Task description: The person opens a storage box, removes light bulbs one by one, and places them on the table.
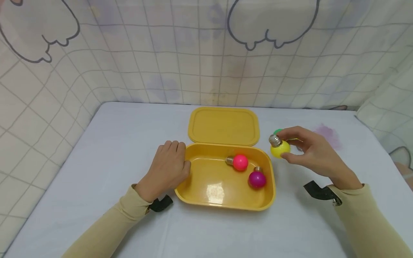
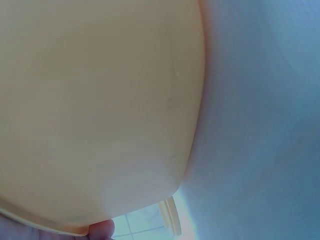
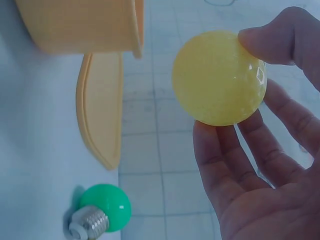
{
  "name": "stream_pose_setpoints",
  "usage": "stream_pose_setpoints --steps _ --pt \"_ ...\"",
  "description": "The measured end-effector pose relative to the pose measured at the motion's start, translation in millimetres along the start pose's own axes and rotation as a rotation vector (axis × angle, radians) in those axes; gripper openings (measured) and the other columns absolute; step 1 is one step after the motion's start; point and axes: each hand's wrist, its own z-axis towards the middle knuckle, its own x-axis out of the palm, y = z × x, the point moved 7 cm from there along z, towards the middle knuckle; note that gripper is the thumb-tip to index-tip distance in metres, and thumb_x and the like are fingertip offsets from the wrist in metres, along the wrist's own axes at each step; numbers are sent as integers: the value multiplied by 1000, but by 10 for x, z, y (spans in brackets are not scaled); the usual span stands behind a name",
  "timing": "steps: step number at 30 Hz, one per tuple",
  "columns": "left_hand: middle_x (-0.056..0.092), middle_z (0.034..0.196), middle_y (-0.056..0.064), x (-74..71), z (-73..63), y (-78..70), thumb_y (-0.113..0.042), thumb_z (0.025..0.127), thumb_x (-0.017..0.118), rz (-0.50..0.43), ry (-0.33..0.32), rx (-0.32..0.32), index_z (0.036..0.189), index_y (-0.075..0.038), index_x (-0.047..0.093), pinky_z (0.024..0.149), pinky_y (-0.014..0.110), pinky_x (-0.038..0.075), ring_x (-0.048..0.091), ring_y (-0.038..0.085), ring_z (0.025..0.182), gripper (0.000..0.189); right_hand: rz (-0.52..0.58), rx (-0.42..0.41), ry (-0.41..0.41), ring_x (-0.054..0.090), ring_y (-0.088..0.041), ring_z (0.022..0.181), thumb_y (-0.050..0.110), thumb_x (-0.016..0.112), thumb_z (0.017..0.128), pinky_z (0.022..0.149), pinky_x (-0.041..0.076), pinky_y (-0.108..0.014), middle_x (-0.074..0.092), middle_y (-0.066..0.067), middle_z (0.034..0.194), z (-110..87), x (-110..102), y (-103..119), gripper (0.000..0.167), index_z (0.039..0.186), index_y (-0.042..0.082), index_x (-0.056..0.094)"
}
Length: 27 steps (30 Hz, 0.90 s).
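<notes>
My right hand pinches a yellow light bulb between thumb and fingertips, just right of a yellow plastic box. The bulb's silver screw base points up and back in the head view; the right wrist view shows its round globe. With fingers curled over the rim, my left hand grips the box's left end. Inside the box, on its right side, lie a pink bulb and a purple bulb. A green bulb rests on the table, mostly hidden behind my right hand in the head view.
Directly behind the box, the yellow lid lies flat on the white-covered table. A checked curtain hangs along the table's far edge and the sides. There is a faint purple stain on the cloth at the right.
</notes>
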Motion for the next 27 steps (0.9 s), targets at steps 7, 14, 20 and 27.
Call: stream_pose_setpoints --steps 7,14,20,27 --pt "40 77 8 1 11 15 -16 90 47 4 12 -10 88 -3 47 71 33 27 37 26 76 12 5 103 -75 62 1 113 -14 75 81 97 47 -5 66 16 121 -33 -164 -176 49 126 0 64" --pt "38 76 7 -2 28 4 -15 90 48 10 0 3 87 -3 46 70 32 26 35 25 74 13 -34 119 -125 62 2 112 -14 75 81 97 46 -4 66 16 122 -76 -329 -332 50 127 0 63" --pt "39 76 7 8 21 17 -16 89 48 2 11 -6 87 -4 46 70 33 26 36 26 75 12 -96 222 -158 61 6 111 -4 77 85 96 45 -1 64 18 122 -123 -473 -488 48 129 7 63" --pt "39 76 7 27 0 18 -16 89 47 -13 20 -13 87 -4 46 70 33 26 36 25 75 12 -174 295 -187 58 10 108 3 79 86 93 42 2 61 25 119 -201 -591 -623 49 132 10 62"
